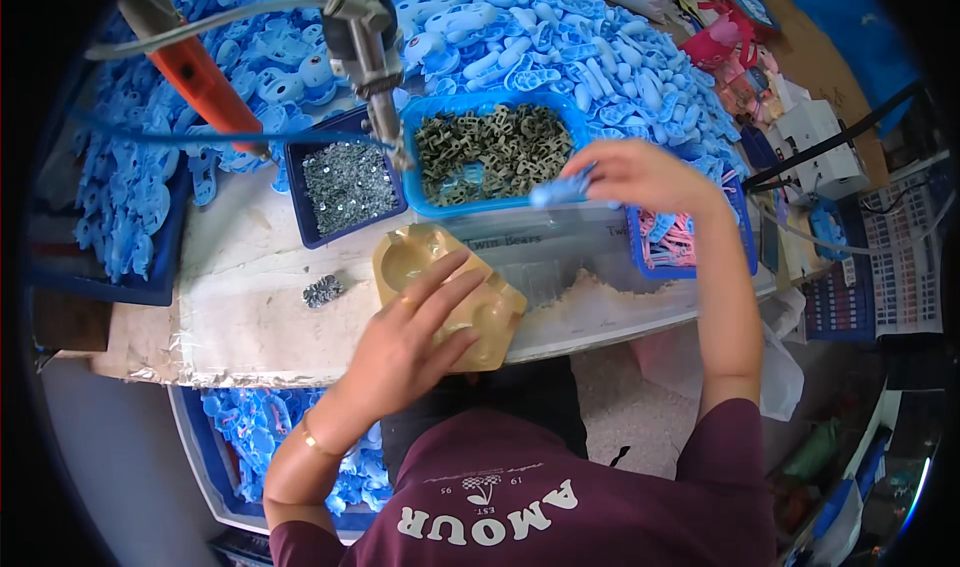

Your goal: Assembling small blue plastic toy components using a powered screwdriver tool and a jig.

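Observation:
My left hand (405,342) lies over a yellowish plastic fixture (495,317) with moulded hollows, its fingers stretched out and apart. The fixture sits at the table's near edge. Farther right, my right hand (645,179) pinches a small light blue plastic piece (560,191), holding it above the near right corner of a bright blue basket (432,210). Dark olive, clip-like parts (490,147) fill that basket. To its left, a dark blue tray (296,202) contains small silvery screws (348,185). A little heap of metal bits (322,291) lies left of the fixture.
An orange-bodied power screwdriver (215,92) and a metal tool head (366,52) hang over the table's left half. Blue plastic shells (620,72) are piled across the back. Right of the basket stands a blue bin (690,270) of pink and blue pieces; another blue-filled bin (205,482) sits below the table.

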`<control>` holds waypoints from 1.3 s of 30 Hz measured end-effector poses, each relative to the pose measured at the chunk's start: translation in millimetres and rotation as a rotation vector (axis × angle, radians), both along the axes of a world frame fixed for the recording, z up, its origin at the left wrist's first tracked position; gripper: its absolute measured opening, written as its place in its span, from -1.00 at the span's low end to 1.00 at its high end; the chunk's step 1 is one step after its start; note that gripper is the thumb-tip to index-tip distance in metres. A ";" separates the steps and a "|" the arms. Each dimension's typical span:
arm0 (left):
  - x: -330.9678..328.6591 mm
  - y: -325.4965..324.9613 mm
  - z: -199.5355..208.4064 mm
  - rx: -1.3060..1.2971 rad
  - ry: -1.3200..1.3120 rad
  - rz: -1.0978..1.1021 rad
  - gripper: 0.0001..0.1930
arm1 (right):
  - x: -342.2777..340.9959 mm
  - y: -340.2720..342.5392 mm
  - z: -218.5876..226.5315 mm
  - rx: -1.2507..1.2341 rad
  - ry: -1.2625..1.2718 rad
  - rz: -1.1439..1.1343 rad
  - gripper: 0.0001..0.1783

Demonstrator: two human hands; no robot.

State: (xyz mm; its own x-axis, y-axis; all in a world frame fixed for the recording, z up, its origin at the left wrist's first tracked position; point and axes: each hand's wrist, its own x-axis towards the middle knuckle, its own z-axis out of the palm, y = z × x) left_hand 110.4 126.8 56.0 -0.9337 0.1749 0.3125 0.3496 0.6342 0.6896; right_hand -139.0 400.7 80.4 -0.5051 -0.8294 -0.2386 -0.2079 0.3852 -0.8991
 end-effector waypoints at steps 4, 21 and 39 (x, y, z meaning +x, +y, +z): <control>-28.2 30.7 -35.8 0.215 0.102 -0.015 -0.48 | 46.9 -33.7 -7.1 -0.008 -0.083 0.217 -0.58; 20.2 16.4 -40.0 -0.128 0.307 -0.039 -0.65 | -142.2 -22.8 -43.0 0.137 1.402 -0.468 -0.63; 37.4 25.0 -101.2 -0.278 0.313 -0.031 -0.66 | 41.0 -66.9 -6.7 -0.041 0.616 -0.135 -0.74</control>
State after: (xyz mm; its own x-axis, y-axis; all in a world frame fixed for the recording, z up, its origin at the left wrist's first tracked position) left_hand 147.9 151.8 -45.2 -0.7943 0.3189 0.5172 0.5368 0.7670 0.3516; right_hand -98.0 333.8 73.7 -0.6408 -0.7509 0.1599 -0.6439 0.4123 -0.6446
